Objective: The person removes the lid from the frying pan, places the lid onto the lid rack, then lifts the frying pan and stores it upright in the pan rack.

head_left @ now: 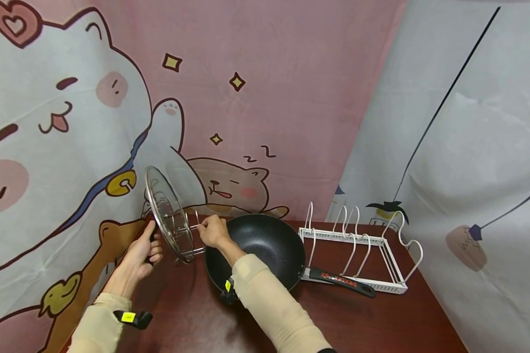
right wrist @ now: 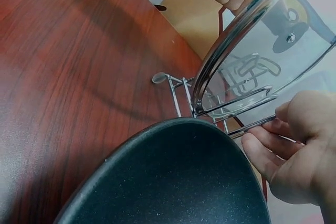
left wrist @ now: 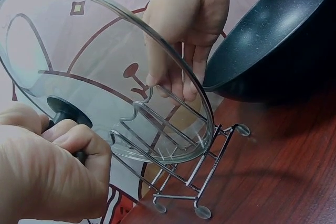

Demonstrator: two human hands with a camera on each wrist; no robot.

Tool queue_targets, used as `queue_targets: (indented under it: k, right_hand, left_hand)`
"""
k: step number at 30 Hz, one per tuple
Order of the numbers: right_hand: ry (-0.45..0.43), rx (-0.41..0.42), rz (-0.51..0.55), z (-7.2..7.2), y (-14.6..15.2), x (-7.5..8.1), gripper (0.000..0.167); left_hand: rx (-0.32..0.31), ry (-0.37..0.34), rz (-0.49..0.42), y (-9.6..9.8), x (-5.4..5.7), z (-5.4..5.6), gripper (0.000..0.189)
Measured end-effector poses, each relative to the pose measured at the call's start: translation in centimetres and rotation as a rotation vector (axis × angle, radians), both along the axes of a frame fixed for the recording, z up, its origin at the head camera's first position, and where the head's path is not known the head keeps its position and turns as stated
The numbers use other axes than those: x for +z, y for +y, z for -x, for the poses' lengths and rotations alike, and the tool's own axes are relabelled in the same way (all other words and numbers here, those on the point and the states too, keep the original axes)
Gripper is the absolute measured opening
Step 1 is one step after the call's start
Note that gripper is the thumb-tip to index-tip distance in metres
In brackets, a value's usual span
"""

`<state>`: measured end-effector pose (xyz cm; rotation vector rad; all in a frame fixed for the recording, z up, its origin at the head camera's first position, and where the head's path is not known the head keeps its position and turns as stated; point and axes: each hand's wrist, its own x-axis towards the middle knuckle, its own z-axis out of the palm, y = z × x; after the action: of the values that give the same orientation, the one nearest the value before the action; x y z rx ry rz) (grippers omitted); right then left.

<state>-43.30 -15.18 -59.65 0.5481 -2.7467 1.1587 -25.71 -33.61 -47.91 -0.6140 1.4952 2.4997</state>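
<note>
My left hand point(head_left: 137, 257) grips the black knob point(left wrist: 68, 111) of a round glass lid point(head_left: 163, 196) with a metal rim. Tilted nearly upright, the lid has its lower edge down among the wires of a small silver wire rack point(left wrist: 210, 169). On the lid's other side, my right hand point(head_left: 215, 232) pinches a wire of that rack between thumb and fingers, seen best in the right wrist view. A dark non-stick wok point(head_left: 269, 245) sits just right of the rack, partly under my right forearm. Its rim point(right wrist: 173, 124) overlaps the rack's foot end in that view.
The wok's black handle point(head_left: 342, 280) points right, over the front edge of a white rack point(head_left: 395, 267) with several upright loops. All stand on a reddish-brown wooden table point(head_left: 194, 314). A printed cartoon curtain point(head_left: 291, 122) hangs close behind and to the left.
</note>
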Motion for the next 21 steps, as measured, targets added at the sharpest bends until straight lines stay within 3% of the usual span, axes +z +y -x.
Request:
queue_targets:
  k: [1,8,13,21]
  right_hand:
    - [-0.003,-0.005,-0.004,-0.7,0.2,0.8,0.024]
    - [-0.129,0.033,0.041,-8.2,3.1,10.4,0.026]
    - [-0.127,0.044,0.027,-9.4,3.6,11.4,0.035]
    - [-0.111,0.116,-0.010,-9.4,4.5,11.3,0.048]
  left_hand:
    - [0.000,0.001,0.000,0.0,0.0,0.0,0.052]
    - [-0.007,0.005,0.000,0.0,0.0,0.0,0.053]
    - [-0.009,0.006,0.004,0.1,0.1,-0.1,0.053]
    - [-0.022,0.024,0.003,0.1,0.0,-0.2,0.052]
